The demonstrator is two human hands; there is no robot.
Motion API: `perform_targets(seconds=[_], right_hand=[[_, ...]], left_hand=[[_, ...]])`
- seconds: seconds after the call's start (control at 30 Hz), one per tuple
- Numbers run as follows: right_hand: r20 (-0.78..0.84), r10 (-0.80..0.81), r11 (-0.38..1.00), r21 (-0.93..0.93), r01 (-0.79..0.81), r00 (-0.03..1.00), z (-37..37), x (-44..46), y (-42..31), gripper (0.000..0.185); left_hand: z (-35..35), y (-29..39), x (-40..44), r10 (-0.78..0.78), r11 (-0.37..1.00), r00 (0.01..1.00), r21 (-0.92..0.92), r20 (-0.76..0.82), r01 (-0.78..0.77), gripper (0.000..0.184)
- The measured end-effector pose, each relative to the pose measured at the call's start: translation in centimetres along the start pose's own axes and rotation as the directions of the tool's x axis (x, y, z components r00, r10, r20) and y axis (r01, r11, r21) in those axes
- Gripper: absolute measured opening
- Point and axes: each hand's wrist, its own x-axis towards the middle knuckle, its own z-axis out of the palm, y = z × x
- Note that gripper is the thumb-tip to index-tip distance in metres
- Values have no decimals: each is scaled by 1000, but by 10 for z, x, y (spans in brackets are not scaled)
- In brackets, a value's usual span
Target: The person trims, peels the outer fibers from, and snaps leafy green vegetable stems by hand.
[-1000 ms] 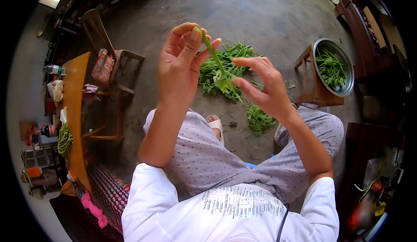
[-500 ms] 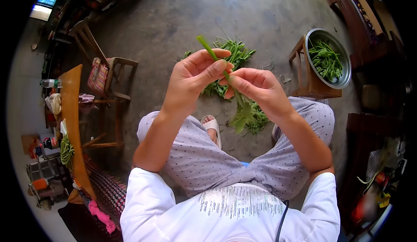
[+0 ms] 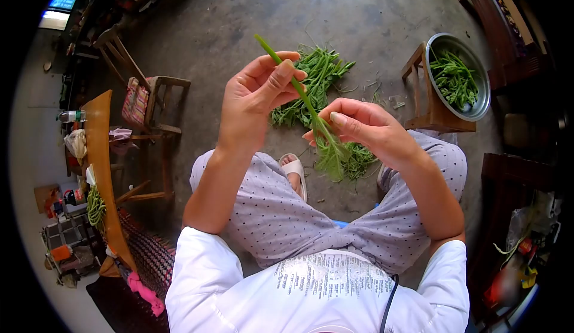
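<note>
My left hand (image 3: 254, 103) pinches a long leafy green stem (image 3: 305, 100) between thumb and fingers, near its bare upper end. The stem slants down to the right, with a broad soft leaf (image 3: 332, 156) hanging from its lower end. At that leafy end, my right hand (image 3: 373, 133) closes thumb and forefinger on the stem; any strip of peel between the fingertips is too small to make out. Beyond my hands, a heap of leafy green stems (image 3: 320, 73) lies on the floor. A smaller heap of green trimmings (image 3: 360, 161) sits between my feet, partly behind the leaf.
To the right, a metal basin (image 3: 485, 97) of green stems rests on a wooden stool (image 3: 445, 121). A wooden chair (image 3: 170, 82) and a table (image 3: 98, 130) with a bundle of long green beans (image 3: 95, 206) stand at left. Scraps are scattered on the concrete floor (image 3: 239, 22).
My hands have moved apart along the stem: the left up and leftward, the right slightly down. More of the stem shows between them. The view has shifted slightly.
</note>
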Motion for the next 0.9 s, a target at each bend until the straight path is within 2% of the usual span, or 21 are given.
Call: perform_targets(seconds=[0.07, 0.1, 0.17, 0.2, 0.23, 0.3, 0.37, 0.43, 0.5, 0.57, 0.7, 0.8, 0.87, 0.9], right_hand=[[-28, 66, 989, -128, -69, 997, -6, -1, 3, 29], [-26, 66, 990, -126, -69, 997, -7, -2, 5, 29], [-151, -61, 853, -521, -28, 987, -9, -5, 7, 24], [-162, -105, 796, -605, -15, 981, -14, -3, 11, 25], [-161, -105, 796, -605, -13, 981, -20, -3, 15, 25], [-218, -87, 824, -564, -53, 972, -30, -3, 18, 24], [-220, -119, 796, -605, -40, 968, -36, -3, 18, 20], [-126, -147, 879, -472, 71, 981, -44, -3, 24, 20], [-138, -114, 863, -505, 30, 984, -49, -6, 21, 23], [-127, 69, 845, -519, -125, 990, -58, -9, 19, 26], [-99, 145, 833, -524, -175, 985, -70, -12, 19, 30], [-156, 222, 829, -489, -270, 963, -90, -12, 38, 29], [-261, 237, 717, -603, -350, 936, -98, -13, 44, 28], [-265, 236, 716, -603, -352, 935, -100, -13, 45, 28]], left_hand=[[-3, 4, 1, 31, 999, 999, -9, 9, -31, 29], [-4, 6, 1, 64, 998, 998, -18, 18, -64, 29], [-7, 12, 1, 101, 994, 995, 36, -17, -101, 28], [-9, 13, 0, 139, 987, 989, 89, -48, -135, 28], [-12, 14, 0, 140, 987, 989, 91, -49, -135, 28], [-18, 16, 1, 246, 965, 965, 120, -90, -234, 28], [-20, 17, 1, 275, 956, 955, 135, -112, -260, 28], [-22, 18, 0, 306, 947, 942, 150, -135, -286, 27], [-22, 18, -1, 331, 938, 927, 169, -178, -302, 26], [-26, 22, -2, 356, 932, 907, 155, -226, -327, 25], [-33, 27, -1, 411, 912, 853, 149, -322, -383, 25], [-38, 29, 0, 426, 905, 827, 158, -367, -395, 25], [-45, 29, 1, 446, 894, 807, 149, -387, -423, 25], [-48, 30, 1, 465, 882, 786, 141, -407, -449, 25]])
